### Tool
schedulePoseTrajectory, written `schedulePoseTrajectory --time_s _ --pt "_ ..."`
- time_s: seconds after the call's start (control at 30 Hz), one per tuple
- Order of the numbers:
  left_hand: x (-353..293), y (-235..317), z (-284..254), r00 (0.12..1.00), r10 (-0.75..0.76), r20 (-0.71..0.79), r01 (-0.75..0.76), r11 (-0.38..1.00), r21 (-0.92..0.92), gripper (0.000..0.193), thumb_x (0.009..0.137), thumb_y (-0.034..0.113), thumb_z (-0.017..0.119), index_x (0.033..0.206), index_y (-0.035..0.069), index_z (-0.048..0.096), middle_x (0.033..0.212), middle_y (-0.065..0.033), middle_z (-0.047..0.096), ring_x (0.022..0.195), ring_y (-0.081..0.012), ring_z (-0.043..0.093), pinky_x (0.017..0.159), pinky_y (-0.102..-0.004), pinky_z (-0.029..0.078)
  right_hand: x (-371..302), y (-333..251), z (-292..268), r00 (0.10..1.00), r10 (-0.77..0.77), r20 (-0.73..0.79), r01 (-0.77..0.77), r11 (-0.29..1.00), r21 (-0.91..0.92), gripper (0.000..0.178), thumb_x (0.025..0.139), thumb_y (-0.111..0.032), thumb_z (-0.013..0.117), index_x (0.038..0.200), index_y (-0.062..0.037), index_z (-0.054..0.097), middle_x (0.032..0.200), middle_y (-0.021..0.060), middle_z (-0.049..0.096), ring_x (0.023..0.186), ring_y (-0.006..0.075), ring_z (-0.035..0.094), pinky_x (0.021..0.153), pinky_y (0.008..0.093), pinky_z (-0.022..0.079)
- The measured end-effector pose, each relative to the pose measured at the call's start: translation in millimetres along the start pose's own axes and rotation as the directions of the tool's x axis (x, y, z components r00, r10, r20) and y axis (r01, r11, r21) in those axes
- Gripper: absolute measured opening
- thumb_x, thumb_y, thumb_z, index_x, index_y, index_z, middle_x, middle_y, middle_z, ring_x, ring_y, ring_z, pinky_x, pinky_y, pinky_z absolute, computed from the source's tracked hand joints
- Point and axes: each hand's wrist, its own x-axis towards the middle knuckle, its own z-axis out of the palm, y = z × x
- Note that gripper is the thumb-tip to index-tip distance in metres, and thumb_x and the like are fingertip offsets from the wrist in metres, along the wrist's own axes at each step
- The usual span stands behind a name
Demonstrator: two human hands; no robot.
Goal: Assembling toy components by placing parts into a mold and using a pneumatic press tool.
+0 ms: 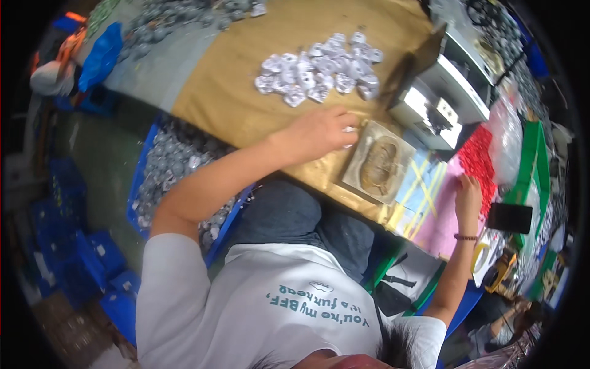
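Observation:
My left hand (321, 134) is closed, with a small white plastic part (348, 130) showing between its fingers. It hovers over the brown-covered table at the left side of a square grey block (355, 167) with a rounded, brownish hollow. Farther off lies a loose pile of similar white plastic parts (319, 67). My right hand (469, 195) is at the near edge of a heap of small red pieces (478, 157), over a pink sheet (439, 218). Its fingers are curled together; what they hold, if anything, is hidden.
A white box-shaped device (424, 107) stands behind the block. Left of my legs, a blue bin (141, 178) holds many grey and white parts. A dark flat rectangular object (509, 218) is right of my right hand, near a green-edged tray (536, 154). More grey parts (160, 24) lie far left.

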Motion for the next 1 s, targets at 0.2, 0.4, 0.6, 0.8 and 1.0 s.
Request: schedulePoseTrajectory --time_s 0.2,0.4,0.6,0.8,1.0 --pt "13.5 15.5 -16.6 0.968 -0.235 0.083 0.249 0.904 -0.347 0.027 0.078 0.012 0.076 0.101 0.005 0.064 0.111 -0.0095 0.062 0.101 -0.0314 0.061 0.085 -0.0385 0.052 2.6 -13.8 -10.2 0.983 0.088 -0.160 -0.040 0.960 0.279 0.019 0.079 0.008 0.063 0.095 -0.0002 0.066 0.089 0.0118 0.063 0.080 0.0266 0.061 0.072 0.0356 0.049" --pt "45.9 61.6 13.4 0.962 -0.272 0.031 0.263 0.884 -0.387 0.028 0.076 0.014 0.079 0.100 0.007 0.065 0.106 -0.0081 0.059 0.107 -0.0312 0.055 0.091 -0.0400 0.048 19.6 -109.8 -52.8 0.967 0.018 -0.256 0.185 0.639 0.747 0.020 0.078 0.009 0.069 0.096 -0.0003 0.068 0.092 0.0087 0.068 0.082 0.0181 0.064 0.075 0.0284 0.051" --pt "42.1 50.6 23.7 0.928 -0.373 -0.017 0.308 0.789 -0.531 0.047 0.074 0.018 0.082 0.116 0.011 0.061 0.113 -0.0117 0.054 0.114 -0.0355 0.049 0.097 -0.0418 0.043 44.8 -178.1 -35.7 0.865 -0.293 -0.407 0.496 0.614 0.613 0.024 0.073 0.003 0.077 0.093 -0.0028 0.066 0.093 0.0087 0.068 0.085 0.0265 0.064 0.074 0.0361 0.050" --pt "13.1 -48.9 -38.5 0.812 -0.528 -0.249 0.467 0.844 -0.263 0.031 0.082 0.015 0.074 0.111 0.008 0.066 0.109 -0.0106 0.060 0.103 -0.0301 0.056 0.088 -0.0390 0.047 38.9 -192.7 -24.7 0.809 -0.409 -0.422 0.565 0.739 0.367 0.026 0.072 -0.003 0.077 0.095 -0.0047 0.066 0.098 0.0071 0.066 0.093 0.0277 0.061 0.076 0.0389 0.048" --pt "-16.7 -192.7 -68.1 0.772 -0.409 -0.486 0.601 0.720 0.348 0.025 0.081 0.010 0.070 0.106 0.010 0.067 0.108 -0.0118 0.061 0.102 -0.0338 0.055 0.086 -0.0407 0.049 37.0 -199.0 -31.4 0.832 -0.399 -0.384 0.532 0.772 0.349 0.029 0.072 -0.002 0.077 0.099 -0.0040 0.066 0.101 0.0072 0.066 0.096 0.0279 0.060 0.077 0.0388 0.048"
